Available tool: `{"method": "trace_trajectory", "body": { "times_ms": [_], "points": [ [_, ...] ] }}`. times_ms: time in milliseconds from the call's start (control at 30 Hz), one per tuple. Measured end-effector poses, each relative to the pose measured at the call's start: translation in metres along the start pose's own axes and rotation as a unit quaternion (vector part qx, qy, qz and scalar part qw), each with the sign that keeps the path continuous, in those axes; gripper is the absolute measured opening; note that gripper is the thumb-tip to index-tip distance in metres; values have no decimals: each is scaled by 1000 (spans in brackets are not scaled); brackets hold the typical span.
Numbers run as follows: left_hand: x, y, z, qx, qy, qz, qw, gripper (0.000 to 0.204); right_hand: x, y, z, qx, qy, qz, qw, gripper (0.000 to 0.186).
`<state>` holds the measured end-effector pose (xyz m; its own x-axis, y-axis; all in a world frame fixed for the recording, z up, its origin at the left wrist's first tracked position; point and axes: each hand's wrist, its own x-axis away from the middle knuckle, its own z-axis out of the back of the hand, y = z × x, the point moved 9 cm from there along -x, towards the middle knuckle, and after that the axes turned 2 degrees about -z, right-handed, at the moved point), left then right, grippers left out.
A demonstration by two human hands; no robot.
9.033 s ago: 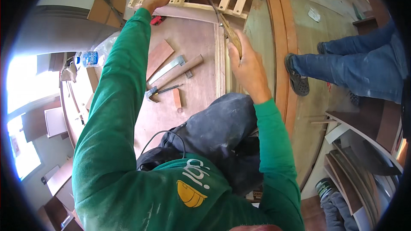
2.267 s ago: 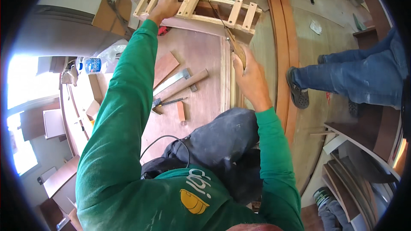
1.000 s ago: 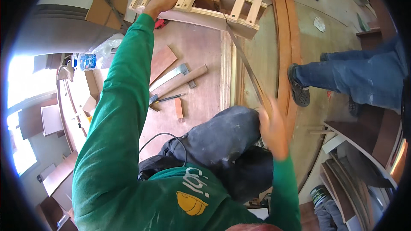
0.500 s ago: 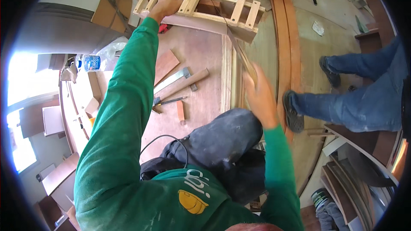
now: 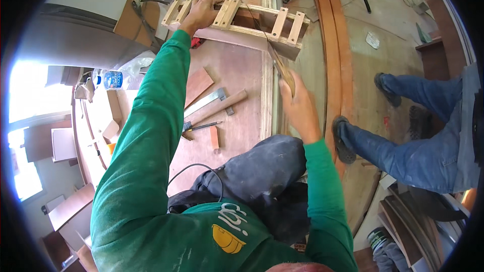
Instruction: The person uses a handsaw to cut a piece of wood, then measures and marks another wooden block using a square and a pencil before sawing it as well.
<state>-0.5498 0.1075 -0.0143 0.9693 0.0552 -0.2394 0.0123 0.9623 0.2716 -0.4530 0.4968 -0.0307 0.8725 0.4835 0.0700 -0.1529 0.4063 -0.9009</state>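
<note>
A long, narrow wooden frame (image 5: 252,35) with pale plywood edges and screwed-on cross slats lies across the far part of the work area. My left hand (image 5: 204,12) is closed over its top edge, between two groups of slats, gripping it. In my right hand (image 5: 301,108) is a hand saw (image 5: 286,74) with a pale wooden handle. Its thin blade slants away to the left across the frame, between the middle and right slats. The fingertips of my right hand are partly hidden around the handle.
On the board before my knees lie a try square (image 5: 204,103), a pencil (image 5: 206,126) and a small wood block (image 5: 215,139). Long brown boards (image 5: 330,45) run along the right. Another person's legs (image 5: 398,146) stand beyond them. A plastic bottle (image 5: 111,79) is at left.
The saw and my right hand have shifted slightly left, the blade still lying across the frame. My left hand keeps its hold. The other person's legs have shifted, and the view has moved a little.
</note>
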Motion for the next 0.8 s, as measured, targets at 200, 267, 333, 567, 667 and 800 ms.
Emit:
{"method": "trace_trajectory", "body": {
  "times_ms": [200,267,333,567,667,800],
  "points": [
    [13,-4,-4,-13,-17,26,999,48,170,13,78,101,-43,-30,993,47],
    [16,-12,-4,-32,-7,20,999,49,157,14,70,80,-39,-26,996,46],
    [11,-12,-5,-25,-12,14,1000,49,107,14,51,59,-34,-44,997,45],
    [2,-6,-1,10,-21,22,999,48,1,0,0,26,6,-13,1000,46],
    [9,-4,0,-7,-31,17,999,47,95,32,34,39,-12,-80,996,48],
    [14,-17,-10,-33,-2,6,999,52,160,19,70,113,-32,-21,993,47]
  ]
}}
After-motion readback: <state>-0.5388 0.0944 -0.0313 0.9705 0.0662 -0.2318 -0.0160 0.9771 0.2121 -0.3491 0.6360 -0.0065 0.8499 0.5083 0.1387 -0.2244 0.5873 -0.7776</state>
